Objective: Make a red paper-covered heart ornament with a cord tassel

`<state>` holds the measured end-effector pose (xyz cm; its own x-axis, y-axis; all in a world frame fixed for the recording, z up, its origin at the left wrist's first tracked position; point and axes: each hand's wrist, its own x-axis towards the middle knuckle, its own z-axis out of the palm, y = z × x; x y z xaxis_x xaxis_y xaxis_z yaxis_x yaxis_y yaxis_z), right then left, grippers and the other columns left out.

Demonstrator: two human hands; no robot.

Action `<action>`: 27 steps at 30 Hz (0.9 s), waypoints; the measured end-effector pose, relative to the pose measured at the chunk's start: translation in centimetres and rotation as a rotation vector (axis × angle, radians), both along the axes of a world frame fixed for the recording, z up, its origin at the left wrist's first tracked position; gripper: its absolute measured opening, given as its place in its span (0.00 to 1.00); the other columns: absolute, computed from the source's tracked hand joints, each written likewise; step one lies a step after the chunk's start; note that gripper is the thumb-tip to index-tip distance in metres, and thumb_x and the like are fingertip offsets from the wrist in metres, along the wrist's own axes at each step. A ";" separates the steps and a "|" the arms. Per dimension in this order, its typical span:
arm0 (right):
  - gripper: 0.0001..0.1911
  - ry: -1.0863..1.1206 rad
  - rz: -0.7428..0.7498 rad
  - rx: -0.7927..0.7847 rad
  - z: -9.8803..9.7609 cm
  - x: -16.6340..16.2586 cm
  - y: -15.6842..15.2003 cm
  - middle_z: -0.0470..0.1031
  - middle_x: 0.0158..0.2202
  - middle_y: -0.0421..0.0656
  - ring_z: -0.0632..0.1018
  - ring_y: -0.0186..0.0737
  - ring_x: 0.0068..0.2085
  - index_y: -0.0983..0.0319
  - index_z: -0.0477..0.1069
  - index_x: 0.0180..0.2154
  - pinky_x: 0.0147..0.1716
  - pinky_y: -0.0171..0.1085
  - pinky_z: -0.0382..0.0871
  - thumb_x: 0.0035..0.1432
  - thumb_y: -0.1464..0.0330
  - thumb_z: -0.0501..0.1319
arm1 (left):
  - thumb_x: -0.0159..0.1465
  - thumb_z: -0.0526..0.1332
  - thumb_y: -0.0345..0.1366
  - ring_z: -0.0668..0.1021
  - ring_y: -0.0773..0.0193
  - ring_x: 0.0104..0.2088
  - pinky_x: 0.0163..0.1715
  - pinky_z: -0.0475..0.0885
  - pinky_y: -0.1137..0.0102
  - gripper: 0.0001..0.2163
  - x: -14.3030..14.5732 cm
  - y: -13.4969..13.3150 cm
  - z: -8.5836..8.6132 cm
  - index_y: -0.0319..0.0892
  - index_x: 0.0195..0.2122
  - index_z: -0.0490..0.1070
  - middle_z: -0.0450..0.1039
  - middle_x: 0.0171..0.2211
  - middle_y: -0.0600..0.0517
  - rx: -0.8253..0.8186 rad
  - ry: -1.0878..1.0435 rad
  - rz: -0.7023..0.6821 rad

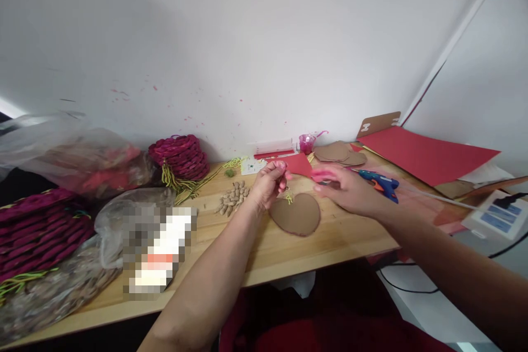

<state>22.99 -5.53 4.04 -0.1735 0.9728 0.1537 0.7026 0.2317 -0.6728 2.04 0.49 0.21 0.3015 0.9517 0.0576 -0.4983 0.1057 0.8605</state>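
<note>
My left hand [271, 182] is closed in a pinch above the left side of a rounded, roughly heart-shaped cardboard piece [297, 215]. Whatever sits between its fingertips is too small to make out. Just below those fingertips shows a short bit of yellow-green yarn [289, 198]; whether it hangs from the hand or lies on the cardboard I cannot tell. My right hand [340, 187] hovers over the right side of the cardboard, its pinkish fingertips smeared by motion. Close to it on the right lies a blue glue gun [383, 185].
Tan peanut-like pieces [234, 198] lie left of the cardboard. Braided magenta yarn bundles [181, 157] and plastic bags [134, 209] crowd the left. Behind stand a pink cup [306, 143] and more cardboard shapes [334, 152]. Red sheets [429, 154] and a white power box [497, 217] are at right.
</note>
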 end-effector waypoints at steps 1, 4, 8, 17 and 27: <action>0.26 0.212 0.099 -0.159 0.2 -1.5 -0.4 0.80 0.47 0.52 0.82 0.49 0.39 0.59 0.69 0.57 0.31 0.41 0.72 0.60 0.57 0.62 | 0.49 0.75 0.43 0.65 0.74 0.15 0.14 0.54 0.77 0.20 0.0 -0.1 0.0 0.42 0.34 0.67 0.72 0.22 0.57 0.003 -0.007 -0.003; 0.26 0.552 0.231 -0.433 -0.3 -4.8 -0.9 0.79 0.42 0.47 0.81 0.40 0.33 0.58 0.68 0.54 0.24 0.34 0.67 0.57 0.54 0.65 | 0.48 0.76 0.44 0.66 0.73 0.16 0.16 0.56 0.77 0.21 0.1 -0.3 0.1 0.42 0.34 0.67 0.72 0.22 0.56 0.017 -0.023 -0.023; 0.21 0.543 0.101 -0.355 -2.4 -4.9 -0.2 0.66 0.22 0.35 0.65 0.30 0.20 0.62 0.72 0.34 0.19 0.32 0.53 0.54 0.50 0.66 | 0.50 0.75 0.47 0.62 0.74 0.15 0.16 0.52 0.76 0.20 0.1 -0.2 0.2 0.43 0.33 0.67 0.69 0.20 0.58 0.061 0.024 -0.009; 0.17 0.238 0.046 0.042 -3.1 -1.7 0.3 0.71 0.25 0.40 0.68 0.37 0.27 0.61 0.75 0.29 0.26 0.37 0.58 0.58 0.53 0.62 | 0.52 0.74 0.44 0.73 0.68 0.27 0.29 0.66 0.73 0.13 0.2 -1.0 0.2 0.38 0.28 0.80 0.77 0.27 0.51 0.421 0.416 -0.128; 0.13 0.152 -0.111 0.240 -3.0 0.6 -0.3 0.80 0.33 0.44 0.77 0.44 0.35 0.61 0.77 0.33 0.36 0.40 0.67 0.60 0.59 0.62 | 0.53 0.72 0.39 0.73 0.67 0.25 0.28 0.64 0.73 0.08 0.3 -1.5 0.2 0.39 0.27 0.79 0.76 0.23 0.50 0.389 0.575 -0.212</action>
<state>23.64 -5.78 1.05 -0.0260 0.9173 0.3974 0.6281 0.3242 -0.7074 2.34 -1.02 0.41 0.5615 0.8125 0.1567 0.0414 -0.2168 0.9753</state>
